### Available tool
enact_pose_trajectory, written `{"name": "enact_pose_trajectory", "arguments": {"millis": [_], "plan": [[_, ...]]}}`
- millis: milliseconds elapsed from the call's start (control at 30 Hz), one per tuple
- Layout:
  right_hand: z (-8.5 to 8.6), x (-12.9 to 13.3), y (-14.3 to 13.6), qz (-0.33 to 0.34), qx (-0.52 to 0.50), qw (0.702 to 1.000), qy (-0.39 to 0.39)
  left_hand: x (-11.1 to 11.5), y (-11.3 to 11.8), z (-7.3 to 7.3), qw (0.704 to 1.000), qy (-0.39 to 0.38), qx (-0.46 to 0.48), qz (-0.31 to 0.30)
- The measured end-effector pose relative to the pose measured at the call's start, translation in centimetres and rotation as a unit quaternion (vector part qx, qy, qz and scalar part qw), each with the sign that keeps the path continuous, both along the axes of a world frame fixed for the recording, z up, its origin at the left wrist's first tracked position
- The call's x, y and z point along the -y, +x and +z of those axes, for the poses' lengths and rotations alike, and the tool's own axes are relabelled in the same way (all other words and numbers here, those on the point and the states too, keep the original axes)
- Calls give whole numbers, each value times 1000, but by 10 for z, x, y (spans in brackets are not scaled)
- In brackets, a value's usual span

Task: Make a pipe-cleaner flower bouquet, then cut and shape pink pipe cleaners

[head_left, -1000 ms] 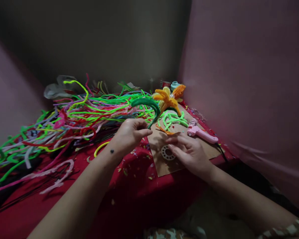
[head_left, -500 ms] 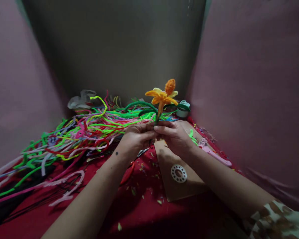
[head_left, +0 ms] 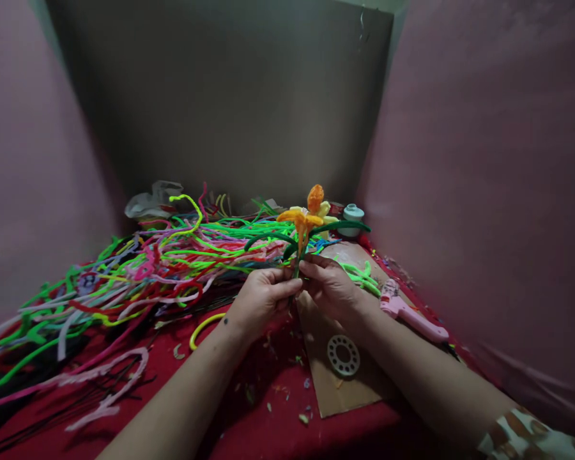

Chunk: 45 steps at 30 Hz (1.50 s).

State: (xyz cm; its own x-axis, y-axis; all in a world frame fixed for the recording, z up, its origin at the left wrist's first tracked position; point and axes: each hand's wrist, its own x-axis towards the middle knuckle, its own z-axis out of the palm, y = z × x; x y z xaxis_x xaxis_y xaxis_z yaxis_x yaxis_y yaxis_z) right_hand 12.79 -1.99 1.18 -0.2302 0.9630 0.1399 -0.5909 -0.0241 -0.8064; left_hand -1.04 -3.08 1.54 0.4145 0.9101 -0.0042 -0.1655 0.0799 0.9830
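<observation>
Both hands meet at the middle of the view around the stem of a pipe-cleaner flower (head_left: 301, 223). Orange and pale yellow petals spread at its top, beside an orange bud (head_left: 315, 198). Long dark green leaves (head_left: 342, 225) arch out to either side. My left hand (head_left: 268, 292) pinches the lower stem between thumb and fingers. Just above, my right hand (head_left: 326, 281) grips the stem with thumb and forefinger. The fingers cover most of the stem.
Many coloured pipe cleaners (head_left: 172, 255) lie heaped at the left and back. A pink glue gun (head_left: 414, 319) lies at the right. A white ring with holes (head_left: 344, 356) rests on a cardboard sheet (head_left: 330, 399). A pale blue bottle (head_left: 352, 220) stands behind.
The flower and both hands sit lower in view, and the whole scene has shifted down as the camera tilted up. The leaves now spread wider, and the glue gun shows more fully.
</observation>
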Motion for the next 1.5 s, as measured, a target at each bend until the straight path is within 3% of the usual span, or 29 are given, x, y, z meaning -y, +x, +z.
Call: {"name": "enact_pose_trajectory", "arguments": {"millis": [233, 567, 700, 933, 1100, 1200, 1267, 1333, 1400, 1500], "plan": [[-4, 1, 1, 10, 5, 1000, -9, 4, 3, 1, 999, -1, -37, 22], [-4, -1, 3, -34, 39, 997, 49, 3, 7, -3, 973, 139, -129, 134], [-5, 0, 1, -23, 47, 995, 87, 7, 10, -2, 967, 162, -117, 159], [-7, -1, 1, -11, 77, 989, 123, 4, 8, -16, 944, 234, -134, 193], [-4, -2, 4, -97, 153, 976, 122, 5, 4, -4, 961, 172, -69, 206], [-3, 0, 4, -96, 179, 971, 127, 3, -2, 7, 961, 111, 10, 254], [-3, 1, 4, -89, 174, 971, 136, 1, -7, 12, 942, 112, 50, 312], [-4, 3, 3, -88, 173, 970, 147, 1, -12, 16, 902, 183, 38, 389], [-5, 4, 2, -85, 173, 970, 149, 5, -16, 20, 844, 309, -59, 435], [-5, 5, 0, -56, 172, 975, 131, 8, -18, 22, 744, 467, -245, 410]]}}
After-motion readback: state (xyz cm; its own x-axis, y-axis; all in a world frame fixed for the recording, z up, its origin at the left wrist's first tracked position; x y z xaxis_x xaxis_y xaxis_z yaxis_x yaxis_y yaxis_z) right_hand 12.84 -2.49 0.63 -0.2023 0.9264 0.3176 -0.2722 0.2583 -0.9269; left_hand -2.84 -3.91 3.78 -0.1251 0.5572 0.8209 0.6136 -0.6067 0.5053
